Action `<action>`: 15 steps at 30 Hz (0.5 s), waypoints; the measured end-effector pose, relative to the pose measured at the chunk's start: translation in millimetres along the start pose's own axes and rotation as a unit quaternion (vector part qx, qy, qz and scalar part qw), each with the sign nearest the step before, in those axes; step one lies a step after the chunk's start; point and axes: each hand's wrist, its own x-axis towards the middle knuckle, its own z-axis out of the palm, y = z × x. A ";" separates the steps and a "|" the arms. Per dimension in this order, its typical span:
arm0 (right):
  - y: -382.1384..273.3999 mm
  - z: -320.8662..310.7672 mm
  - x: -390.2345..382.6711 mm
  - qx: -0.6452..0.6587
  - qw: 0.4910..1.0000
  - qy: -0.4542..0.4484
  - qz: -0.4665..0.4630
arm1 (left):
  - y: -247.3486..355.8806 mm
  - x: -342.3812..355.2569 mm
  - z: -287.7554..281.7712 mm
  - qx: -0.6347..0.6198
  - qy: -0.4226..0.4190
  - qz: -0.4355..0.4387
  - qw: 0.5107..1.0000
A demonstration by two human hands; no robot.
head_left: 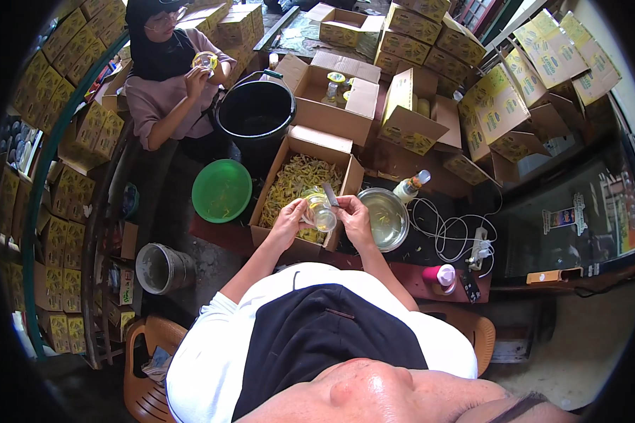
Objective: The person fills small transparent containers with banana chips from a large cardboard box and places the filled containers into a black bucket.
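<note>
Over an open cardboard box (271, 204) of yellow scraps, my left hand (288, 222) grips a clear jar (321, 213) with a bit of yellow on it. The jar lies tilted, its round end toward me. My right hand (355, 220) pinches a flat grey blade (329, 193) beside the jar's right side; whether its edge touches the jar I cannot tell. Just right of that hand is a metal bowl (404, 229) of cloudy liquid. Yellow scraps fill the box beneath both hands.
A green basin (221, 190) and a black bucket (255, 109) stand to the left. Beyond is a box of jars (307, 81). A white cable (441, 236), a power strip (479, 248) and a pink cup (437, 275) lie right. A co-worker (173, 92) at far left holds a jar.
</note>
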 end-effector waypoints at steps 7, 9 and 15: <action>-12.9 2.1 -0.3 -0.201 0.977 0.057 -0.040 | 0.0 5.2 -3.0 0.070 -0.012 0.022 0.997; -8.8 2.9 1.1 -0.236 0.966 0.083 -0.068 | -4.7 6.5 -12.2 0.081 -0.008 0.032 0.996; -19.3 -1.6 2.4 -0.292 0.948 0.087 -0.093 | 4.3 1.9 -16.0 -0.038 0.031 0.002 0.999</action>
